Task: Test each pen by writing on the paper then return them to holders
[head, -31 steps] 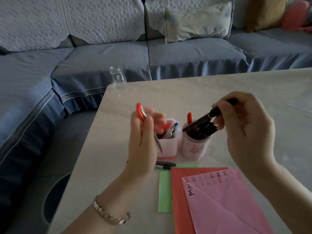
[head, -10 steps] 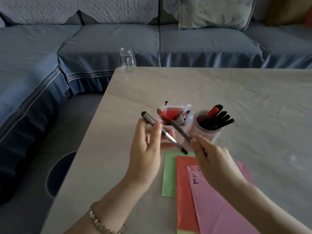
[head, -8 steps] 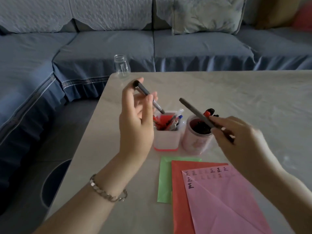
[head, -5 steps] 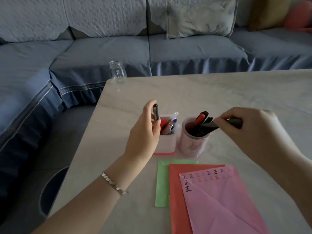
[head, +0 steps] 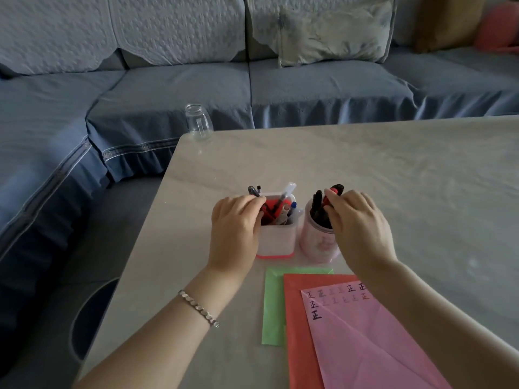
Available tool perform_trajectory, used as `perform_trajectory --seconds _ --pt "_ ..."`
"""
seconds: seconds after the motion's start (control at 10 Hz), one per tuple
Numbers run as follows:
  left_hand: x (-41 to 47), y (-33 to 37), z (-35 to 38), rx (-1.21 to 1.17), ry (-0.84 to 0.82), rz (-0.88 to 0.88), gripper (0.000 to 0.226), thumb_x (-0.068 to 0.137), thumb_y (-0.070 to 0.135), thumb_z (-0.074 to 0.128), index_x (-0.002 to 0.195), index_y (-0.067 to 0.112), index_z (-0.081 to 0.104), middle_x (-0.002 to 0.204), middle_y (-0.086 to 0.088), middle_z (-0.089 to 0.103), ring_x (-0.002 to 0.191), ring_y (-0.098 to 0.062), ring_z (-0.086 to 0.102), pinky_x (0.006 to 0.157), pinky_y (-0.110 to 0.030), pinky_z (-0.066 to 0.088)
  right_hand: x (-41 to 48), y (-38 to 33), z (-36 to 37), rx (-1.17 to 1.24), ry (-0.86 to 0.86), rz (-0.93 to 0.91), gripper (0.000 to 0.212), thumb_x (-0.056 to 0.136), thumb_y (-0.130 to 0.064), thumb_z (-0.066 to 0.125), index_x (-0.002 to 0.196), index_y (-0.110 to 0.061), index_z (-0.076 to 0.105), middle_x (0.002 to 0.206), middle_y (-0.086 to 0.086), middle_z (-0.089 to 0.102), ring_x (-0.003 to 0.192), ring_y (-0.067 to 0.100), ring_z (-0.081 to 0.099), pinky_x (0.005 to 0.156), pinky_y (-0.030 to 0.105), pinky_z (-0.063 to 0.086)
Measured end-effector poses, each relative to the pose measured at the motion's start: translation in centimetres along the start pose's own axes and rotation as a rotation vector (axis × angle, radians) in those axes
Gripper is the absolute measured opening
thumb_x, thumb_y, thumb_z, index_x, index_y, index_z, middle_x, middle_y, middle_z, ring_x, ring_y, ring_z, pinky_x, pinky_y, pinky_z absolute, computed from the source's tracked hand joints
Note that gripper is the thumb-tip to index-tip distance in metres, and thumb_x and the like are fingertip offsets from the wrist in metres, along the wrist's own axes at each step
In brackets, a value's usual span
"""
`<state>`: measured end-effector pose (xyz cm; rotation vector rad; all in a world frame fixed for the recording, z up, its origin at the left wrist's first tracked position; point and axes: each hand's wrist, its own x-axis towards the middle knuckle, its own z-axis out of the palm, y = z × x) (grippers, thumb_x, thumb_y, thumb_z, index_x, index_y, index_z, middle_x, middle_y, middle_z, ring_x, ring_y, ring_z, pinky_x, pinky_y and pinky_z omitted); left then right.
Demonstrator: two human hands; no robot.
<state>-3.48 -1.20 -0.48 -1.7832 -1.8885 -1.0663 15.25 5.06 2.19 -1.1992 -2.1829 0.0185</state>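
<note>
A square white holder with a red base [head: 276, 242] and a round pink holder [head: 317, 242] stand side by side mid-table, both full of pens. My left hand [head: 236, 228] curls over the square holder's left rim and pinches a dark grey pen [head: 252, 190] that stands in it. Over the round holder, my right hand [head: 359, 223] has its fingertips pinching a red-capped marker [head: 335, 190] among the black markers [head: 317, 199]. In front of the holders lies a pink paper [head: 379, 332] with rows of written marks, on top of a red sheet [head: 295, 318] and a green sheet [head: 272, 304].
A small glass jar [head: 198, 122] stands at the table's far left corner. The table's left edge [head: 157, 209] runs close to the holders, with a blue sofa [head: 309, 88] beyond and to the left. Bare tabletop [head: 421, 178] spreads to the right.
Both hands have dropped onto the holders. The grey pen in my left hand now stands in the square holder, and the black marker from my right hand sits in the round one.
</note>
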Motion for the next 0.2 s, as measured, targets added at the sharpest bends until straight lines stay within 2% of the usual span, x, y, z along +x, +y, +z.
perform_trajectory --seconds 0.1,0.2 --pt "0.4 0.3 0.0 0.025 -0.070 -0.051 0.032 0.083 0.011 0.046 0.106 0.005 0.068 0.106 -0.006 0.066 0.109 -0.023 0.044 0.094 -0.039 0.035 0.1 0.1 0.0 -0.053 -0.042 -0.013 0.036 0.082 -0.009 0.046 0.113 0.001 0.061 0.084 0.012 0.063 0.075 0.034 0.057 0.060 0.037 0.048" --pt "0.5 1.3 -1.1 -0.179 -0.203 -0.149 0.041 0.092 0.018 0.038 0.128 0.009 0.055 0.134 -0.012 0.049 0.126 -0.023 0.041 0.103 -0.037 0.033 -0.7 -0.7 -2.3 0.106 -0.136 0.121 0.042 0.089 -0.010 0.053 0.130 -0.014 0.050 0.093 0.002 0.057 0.088 0.023 0.052 0.066 0.028 0.038"
